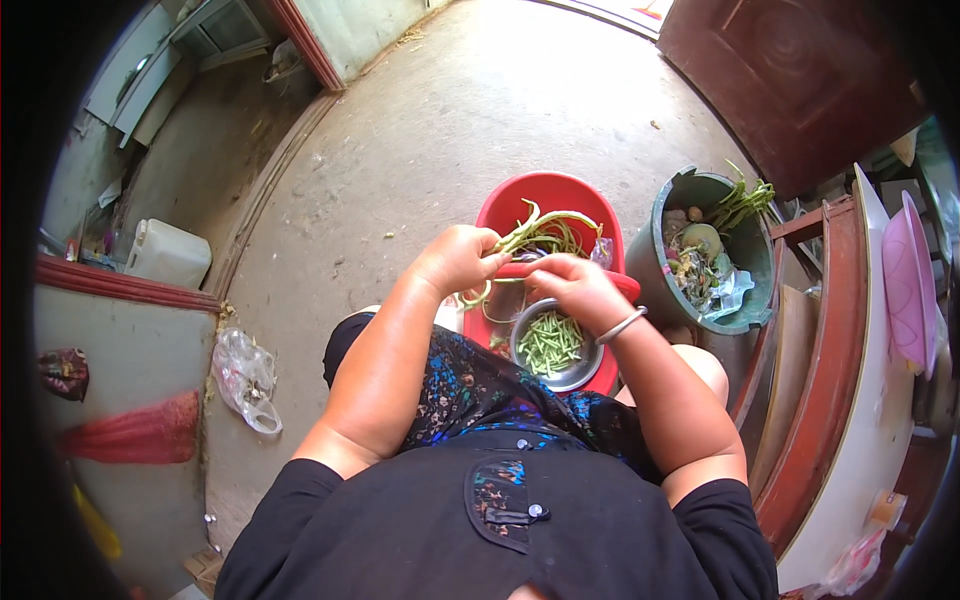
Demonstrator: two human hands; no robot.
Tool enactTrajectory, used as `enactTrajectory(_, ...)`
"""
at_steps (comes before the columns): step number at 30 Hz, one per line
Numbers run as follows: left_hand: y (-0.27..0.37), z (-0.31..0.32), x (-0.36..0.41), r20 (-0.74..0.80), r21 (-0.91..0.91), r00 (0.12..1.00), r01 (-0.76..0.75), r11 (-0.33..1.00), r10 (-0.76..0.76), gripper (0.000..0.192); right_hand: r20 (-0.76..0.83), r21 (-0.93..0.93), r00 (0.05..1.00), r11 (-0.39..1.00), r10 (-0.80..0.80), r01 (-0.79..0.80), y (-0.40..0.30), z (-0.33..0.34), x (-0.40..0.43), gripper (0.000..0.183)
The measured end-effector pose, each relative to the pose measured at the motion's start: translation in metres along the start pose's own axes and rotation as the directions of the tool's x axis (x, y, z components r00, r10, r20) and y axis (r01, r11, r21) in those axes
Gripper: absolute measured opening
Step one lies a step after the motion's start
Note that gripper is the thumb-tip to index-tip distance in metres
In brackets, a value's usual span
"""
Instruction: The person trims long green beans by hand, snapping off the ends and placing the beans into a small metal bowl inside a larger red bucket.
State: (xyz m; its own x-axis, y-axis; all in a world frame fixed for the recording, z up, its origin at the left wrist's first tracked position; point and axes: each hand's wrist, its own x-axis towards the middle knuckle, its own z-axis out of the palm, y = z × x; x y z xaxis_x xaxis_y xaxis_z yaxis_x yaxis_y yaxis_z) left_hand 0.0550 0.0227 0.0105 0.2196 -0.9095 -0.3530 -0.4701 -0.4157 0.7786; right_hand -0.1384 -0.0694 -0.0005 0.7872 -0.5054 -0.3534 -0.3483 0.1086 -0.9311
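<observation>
My left hand [466, 259] is closed on several long green beans [534, 225] above the near rim of a red plastic basin [551, 184]. Close by on the right, my right hand [574, 289], slightly blurred and wearing a bracelet, has its thumb and fingers at the end of a bean; whether it grips it is hard to tell. More long beans lie in the basin. Below my hands, a metal bowl [583, 373] holds short cut pieces of green bean [551, 343]. The bowl rests in a second red container [480, 324], near my lap.
A green bucket [652, 232] of vegetable scraps stands right of the basin. Further right are a reddish wooden frame [814, 390] and a pink plastic basin [906, 285]. A clear plastic bag [244, 375] lies on the floor at left. A brown door [787, 82] stands at upper right.
</observation>
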Motion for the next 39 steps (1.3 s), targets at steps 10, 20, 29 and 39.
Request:
enactTrajectory(10,0.004,-0.005,-0.001,-0.079,0.194,0.982,-0.151,0.969,0.169,0.018,-0.523,-0.533,0.668,0.815,-0.529,0.228,-0.004,-0.044,0.0,0.012)
enactTrajectory(20,0.001,-0.004,-0.001,-0.046,0.14,0.992,-0.107,0.984,0.114,0.019,-0.454,-0.597,0.754,0.79,-0.474,0.138,-0.003,-0.048,0.001,0.015)
enactTrajectory(29,0.008,-0.009,-0.006,0.01,0.149,0.999,-0.052,0.987,0.051,0.022,-0.477,-0.51,0.779,0.85,-0.408,0.133,0.0,-0.047,0.003,0.014)
enactTrajectory(39,0.006,-0.008,-0.005,-0.013,0.119,0.997,-0.079,0.99,0.081,0.027,-0.36,-0.639,0.703,0.711,-0.613,0.292,-0.002,-0.051,-0.001,0.01)
